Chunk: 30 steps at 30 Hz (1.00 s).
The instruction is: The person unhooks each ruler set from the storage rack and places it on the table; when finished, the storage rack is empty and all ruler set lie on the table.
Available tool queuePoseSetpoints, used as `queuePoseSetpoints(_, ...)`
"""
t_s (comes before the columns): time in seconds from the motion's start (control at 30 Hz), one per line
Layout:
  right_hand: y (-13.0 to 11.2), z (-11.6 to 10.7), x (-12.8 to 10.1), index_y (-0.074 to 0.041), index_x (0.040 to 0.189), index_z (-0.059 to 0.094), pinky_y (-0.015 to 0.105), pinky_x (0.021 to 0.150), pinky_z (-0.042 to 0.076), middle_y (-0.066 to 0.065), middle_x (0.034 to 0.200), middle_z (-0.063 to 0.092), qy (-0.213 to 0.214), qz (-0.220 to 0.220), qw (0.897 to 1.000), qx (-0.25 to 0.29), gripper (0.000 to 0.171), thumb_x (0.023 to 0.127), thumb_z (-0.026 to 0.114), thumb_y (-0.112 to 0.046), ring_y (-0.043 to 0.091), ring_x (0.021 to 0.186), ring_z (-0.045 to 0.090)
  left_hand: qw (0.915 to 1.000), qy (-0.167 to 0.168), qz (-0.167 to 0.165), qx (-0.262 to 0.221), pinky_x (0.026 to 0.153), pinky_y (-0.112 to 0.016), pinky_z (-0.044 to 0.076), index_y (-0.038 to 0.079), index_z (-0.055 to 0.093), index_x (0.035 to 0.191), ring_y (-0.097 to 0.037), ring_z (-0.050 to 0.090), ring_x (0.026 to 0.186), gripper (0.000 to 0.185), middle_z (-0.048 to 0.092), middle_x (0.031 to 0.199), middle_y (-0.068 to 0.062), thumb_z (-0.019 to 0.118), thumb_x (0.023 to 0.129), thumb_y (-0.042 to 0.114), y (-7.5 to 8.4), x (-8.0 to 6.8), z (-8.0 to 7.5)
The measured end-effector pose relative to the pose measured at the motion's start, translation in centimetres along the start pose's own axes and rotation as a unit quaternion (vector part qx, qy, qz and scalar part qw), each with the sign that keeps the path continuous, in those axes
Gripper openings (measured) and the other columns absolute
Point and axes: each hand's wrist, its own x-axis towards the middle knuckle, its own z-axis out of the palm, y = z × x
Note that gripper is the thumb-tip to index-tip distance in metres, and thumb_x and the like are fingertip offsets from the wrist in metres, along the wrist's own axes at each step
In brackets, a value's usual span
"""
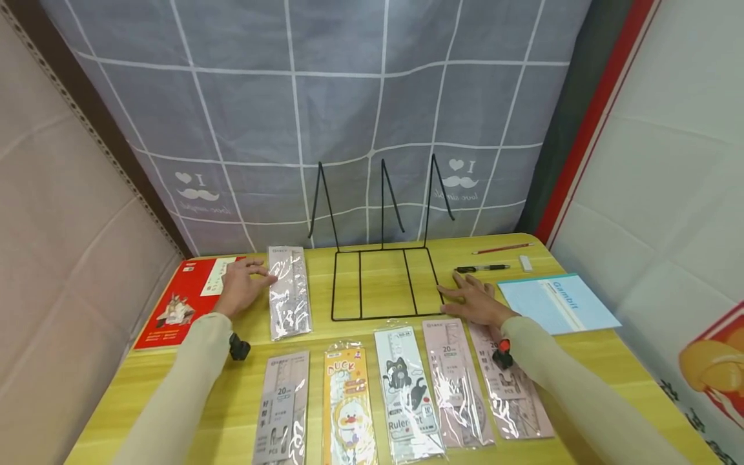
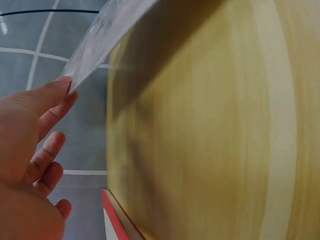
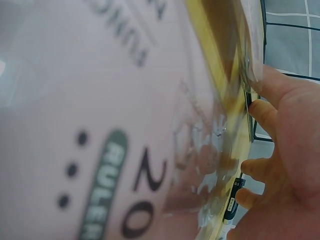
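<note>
My left hand [image 1: 239,287] pinches the left edge of a pink ruler set in clear wrap [image 1: 289,292] between thumb and forefinger. In the left wrist view the set [image 2: 102,42] is tilted, with a shadow on the table beneath it. My right hand [image 1: 473,300], fingers spread, is at the right side of a black wire rack [image 1: 383,317]; its thumb and forefinger appear to touch the wire. The rack lies with its base on the table and several prongs rising at the back. Below the right wrist lies another pink ruler set [image 1: 511,394].
In front lie two more pink sets [image 1: 281,407] [image 1: 456,381], an orange duck set [image 1: 351,403] and a white cat ruler set [image 1: 407,387]. A red book [image 1: 180,310] is left; a blue notebook [image 1: 558,302], pen [image 1: 481,267], pencil [image 1: 502,248] and eraser [image 1: 526,263] are right.
</note>
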Motion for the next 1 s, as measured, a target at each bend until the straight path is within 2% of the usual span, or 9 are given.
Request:
queuePoseSetpoints(0.17,-0.1,0.0,0.0,-0.023,0.159,0.043,0.08,0.115,-0.012,0.02,0.175,0.003,-0.001,0.001,1.0,0.002,0.066,0.103,0.06,-0.052,0.051,0.159,-0.006,0.9986,-0.037,-0.027,0.028,0.109,-0.067,0.025,-0.001,0.076,0.116,-0.052,0.03,0.142,0.036,0.051,0.152,-0.025,0.073,0.097,0.03,-0.7,0.0,0.3)
queuePoseSetpoints(0.3,-0.4,0.0,-0.1,-0.022,0.159,0.043,0.08,0.115,-0.012,0.021,0.175,0.002,-0.001,0.002,1.0,0.004,0.066,0.103,0.06,-0.051,0.052,0.158,-0.006,0.9973,-0.046,-0.045,0.037,0.108,-0.066,0.026,-0.001,0.077,0.116,-0.052,0.03,0.14,0.037,0.05,0.151,-0.025,0.072,0.097,0.031,-0.6,0.2,0.4)
queuePoseSetpoints(0.63,-0.4,0.0,0.1,-0.022,0.159,0.042,0.079,0.116,-0.01,0.021,0.174,0.004,-0.003,-0.001,1.0,-0.001,0.065,0.103,0.06,-0.049,0.052,0.158,-0.005,0.9938,-0.052,-0.081,0.056,0.112,-0.066,0.021,0.002,0.079,0.11,-0.051,0.028,0.14,0.032,0.05,0.15,-0.025,0.074,0.096,0.031,-0.8,0.4,1.3)
queuePoseSetpoints(1.0,-0.4,0.1,0.1,-0.021,0.16,0.041,0.08,0.116,-0.011,0.022,0.174,0.004,-0.007,-0.001,1.0,0.005,0.066,0.103,0.06,-0.049,0.053,0.158,-0.006,0.9936,-0.037,-0.091,0.058,0.111,-0.065,0.023,0.001,0.078,0.113,-0.05,0.029,0.138,0.034,0.049,0.15,-0.029,0.076,0.094,0.029,-0.5,-0.2,1.6)
